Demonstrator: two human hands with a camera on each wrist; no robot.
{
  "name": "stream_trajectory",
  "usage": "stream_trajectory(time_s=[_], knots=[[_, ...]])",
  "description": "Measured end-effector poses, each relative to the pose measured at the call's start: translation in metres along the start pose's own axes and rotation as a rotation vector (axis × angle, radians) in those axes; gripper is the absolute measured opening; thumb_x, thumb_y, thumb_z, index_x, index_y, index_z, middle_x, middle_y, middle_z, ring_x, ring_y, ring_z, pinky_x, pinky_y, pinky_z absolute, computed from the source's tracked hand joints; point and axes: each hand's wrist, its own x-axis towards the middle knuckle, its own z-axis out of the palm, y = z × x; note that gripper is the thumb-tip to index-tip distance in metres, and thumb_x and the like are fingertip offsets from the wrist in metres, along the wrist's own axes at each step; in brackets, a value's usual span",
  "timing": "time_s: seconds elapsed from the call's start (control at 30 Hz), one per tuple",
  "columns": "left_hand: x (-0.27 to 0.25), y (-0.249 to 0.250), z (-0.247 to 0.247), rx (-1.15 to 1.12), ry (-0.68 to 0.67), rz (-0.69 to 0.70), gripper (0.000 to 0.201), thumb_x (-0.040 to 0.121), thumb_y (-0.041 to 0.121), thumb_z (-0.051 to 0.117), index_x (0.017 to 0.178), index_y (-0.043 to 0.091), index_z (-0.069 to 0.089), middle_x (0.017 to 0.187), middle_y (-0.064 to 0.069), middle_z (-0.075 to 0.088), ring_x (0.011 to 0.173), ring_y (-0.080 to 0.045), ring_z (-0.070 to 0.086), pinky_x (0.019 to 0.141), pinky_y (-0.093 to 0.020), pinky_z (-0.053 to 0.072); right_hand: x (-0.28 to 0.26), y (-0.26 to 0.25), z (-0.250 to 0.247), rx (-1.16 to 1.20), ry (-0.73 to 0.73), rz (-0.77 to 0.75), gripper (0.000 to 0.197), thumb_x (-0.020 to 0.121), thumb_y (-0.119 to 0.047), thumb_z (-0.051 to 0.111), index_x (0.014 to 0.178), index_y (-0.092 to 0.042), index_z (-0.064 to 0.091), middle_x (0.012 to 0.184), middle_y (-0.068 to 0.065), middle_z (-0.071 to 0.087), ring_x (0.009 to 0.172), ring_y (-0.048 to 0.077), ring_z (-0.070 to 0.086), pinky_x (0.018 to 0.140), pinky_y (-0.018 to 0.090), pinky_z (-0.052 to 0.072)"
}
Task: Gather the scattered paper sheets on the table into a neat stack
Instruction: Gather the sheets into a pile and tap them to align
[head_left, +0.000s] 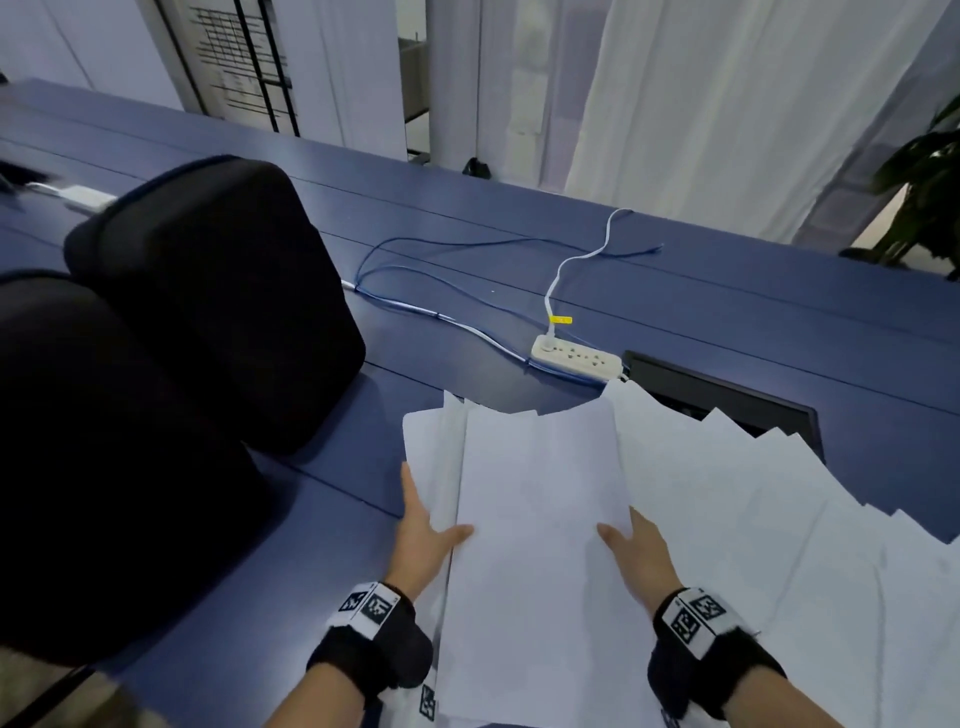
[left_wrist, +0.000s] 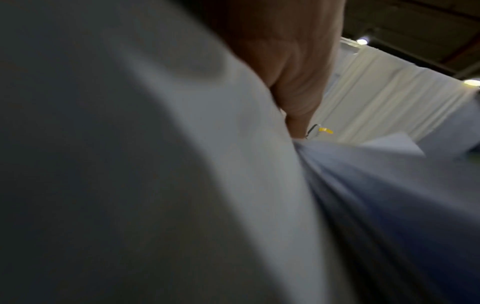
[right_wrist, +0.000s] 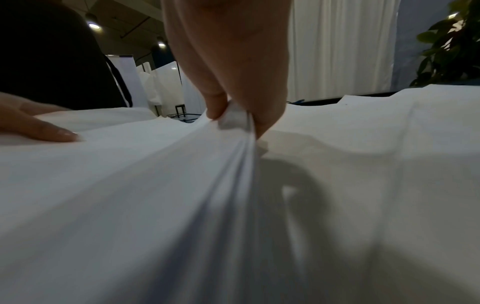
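Note:
A loose pile of white paper sheets lies at the near edge of the blue table. More sheets fan out to the right of it. My left hand holds the pile's left edge, thumb on top and fingers stretched along the side. My right hand grips the right edge, thumb on top and fingers tucked under. In the right wrist view, my right hand pinches several sheet edges together, and the left hand's thumb lies on the paper. The left wrist view is blurred, showing a finger against paper.
Two black chair backs stand close on the left. Beyond the papers, a white power strip and thin cables lie on the table, beside a black cable hatch. White curtains and a plant are behind.

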Motion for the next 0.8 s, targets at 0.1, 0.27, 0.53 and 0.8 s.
stream_trajectory(time_s=[0.1,0.27,0.53,0.8], knots=[[-0.002,0.012,-0.003,0.023,-0.052,-0.011,0.115,0.074,0.0,0.073,0.146,0.024,-0.014,0.133,0.021,0.017,0.123,-0.004,0.033,0.098,-0.015,0.024,-0.001,-0.009,0.011,0.047,-0.058,-0.021,0.039,0.093,-0.019,0.052,0.13,-0.012,0.049,0.127,0.011,0.059,0.115,0.029,0.055,0.102,0.047,0.043],[-0.009,0.02,-0.008,0.003,-0.002,0.042,0.102,0.078,-0.005,0.066,0.147,0.023,-0.003,0.133,0.017,0.029,0.128,-0.011,0.038,0.1,-0.019,0.027,-0.013,-0.024,0.014,0.147,-0.161,-0.09,0.039,0.092,-0.018,0.054,0.131,-0.013,0.049,0.127,0.007,0.059,0.116,0.025,0.056,0.104,0.046,0.042],[-0.054,0.12,-0.02,0.179,-0.078,0.597,0.066,0.083,0.0,0.061,0.134,0.033,0.035,0.101,0.037,0.059,0.093,0.019,0.057,0.081,-0.001,0.041,-0.035,-0.051,-0.01,0.517,-0.206,-0.092,0.033,0.082,-0.021,0.068,0.111,-0.018,0.052,0.112,0.006,0.065,0.099,0.019,0.065,0.086,0.037,0.053],[-0.101,0.212,-0.03,-0.098,-0.054,0.937,0.045,0.076,0.006,0.06,0.109,0.033,0.045,0.097,0.026,0.064,0.094,0.015,0.058,0.081,-0.007,0.046,-0.089,-0.139,-0.099,0.728,-0.111,-0.497,0.025,0.066,-0.004,0.074,0.087,-0.01,0.062,0.071,-0.008,0.073,0.068,0.007,0.069,0.064,0.021,0.053]])
